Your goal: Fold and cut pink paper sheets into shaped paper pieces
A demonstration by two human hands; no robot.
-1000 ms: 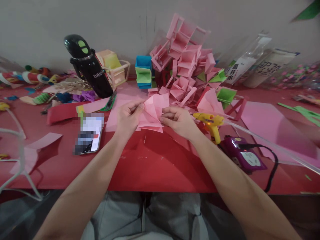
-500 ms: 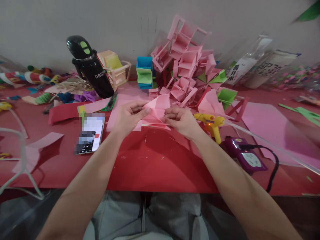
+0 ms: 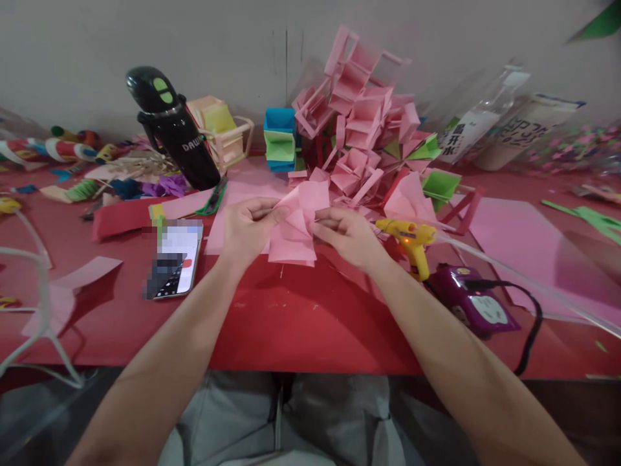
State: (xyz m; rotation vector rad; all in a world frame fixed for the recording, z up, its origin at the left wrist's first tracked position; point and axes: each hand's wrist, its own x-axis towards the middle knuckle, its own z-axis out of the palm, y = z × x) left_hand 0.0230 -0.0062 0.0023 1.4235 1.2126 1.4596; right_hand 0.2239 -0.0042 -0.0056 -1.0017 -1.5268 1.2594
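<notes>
- My left hand (image 3: 246, 228) pinches the paper (image 3: 292, 241) at its left.
- My right hand (image 3: 350, 237) pinches its right edge.
- It's pink, creased, folded into flaps.

A: Smartphone (image 3: 189, 265), left of centre: screen partly pixelated, unreadable.
B: White wire frame (image 3: 43, 291), lower left: cut by the edge.
A: Folded pink paper (image 3: 295, 249), centre: left margin covered by left hand (image 3: 247, 226).
B: Small multicoloured pieces (image 3: 575, 147), far right: blurred, shapes uncertain.
</notes>
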